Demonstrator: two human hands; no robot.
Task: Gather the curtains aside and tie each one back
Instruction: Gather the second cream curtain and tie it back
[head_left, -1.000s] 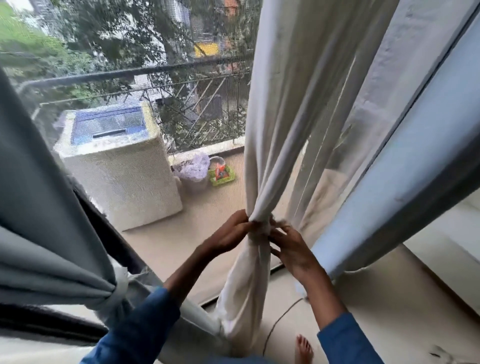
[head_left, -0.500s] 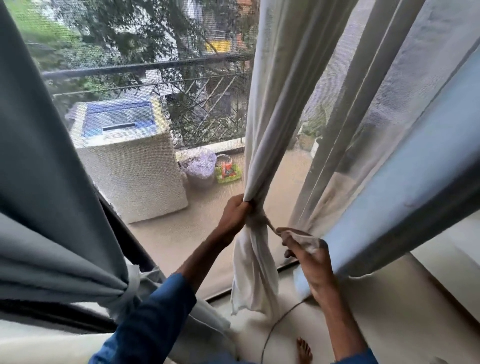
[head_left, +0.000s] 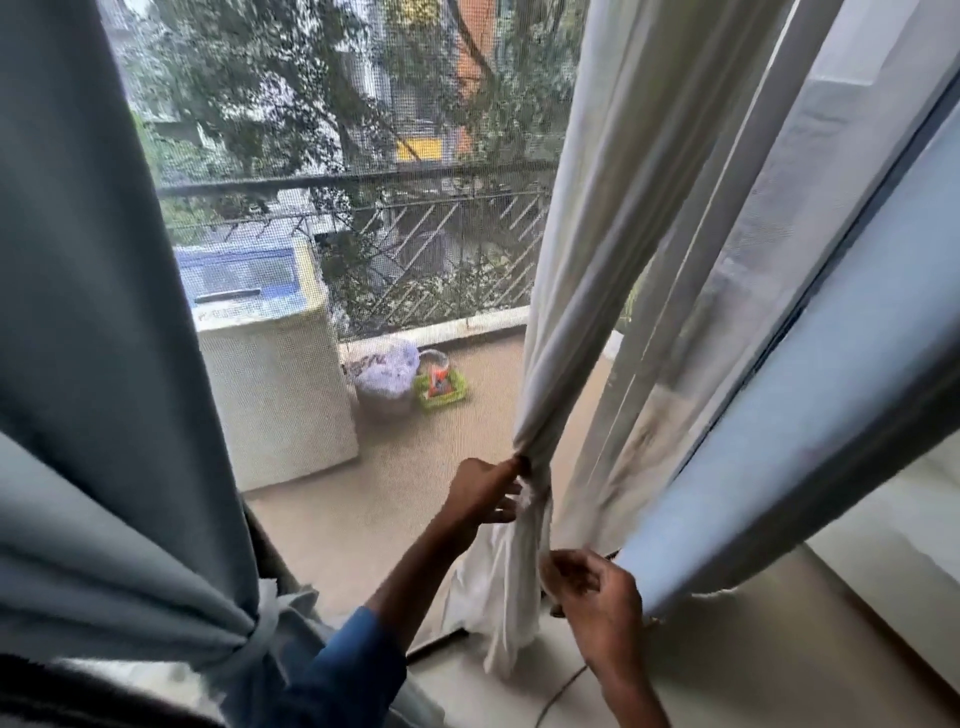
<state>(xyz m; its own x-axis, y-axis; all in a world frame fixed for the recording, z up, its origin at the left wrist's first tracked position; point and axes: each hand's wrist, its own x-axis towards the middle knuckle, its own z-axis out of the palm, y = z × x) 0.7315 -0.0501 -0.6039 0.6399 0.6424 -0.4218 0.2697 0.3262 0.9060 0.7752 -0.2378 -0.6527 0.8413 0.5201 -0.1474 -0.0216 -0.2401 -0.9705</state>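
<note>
The panel on the washing machine (head_left: 275, 395) out on the balcony is too blurred to read. The white curtain (head_left: 587, 312) hangs right of centre, bunched to a narrow neck low down, with its tail falling to the floor. The left hand (head_left: 483, 493) pinches that neck between thumb and forefinger, the other fingers loosely spread. The right hand (head_left: 597, 592), which was just beside the neck 0.5 s ago, now sits lower and nearer, fingers curled round a fold of the same curtain's tail. At near left, the grey curtain (head_left: 78, 364) is already cinched by a pale tie (head_left: 260, 623). Far beyond the mesh, a white bag (head_left: 389, 371) sits stuffed full beside a green basket (head_left: 441, 387) holding something orange
</note>
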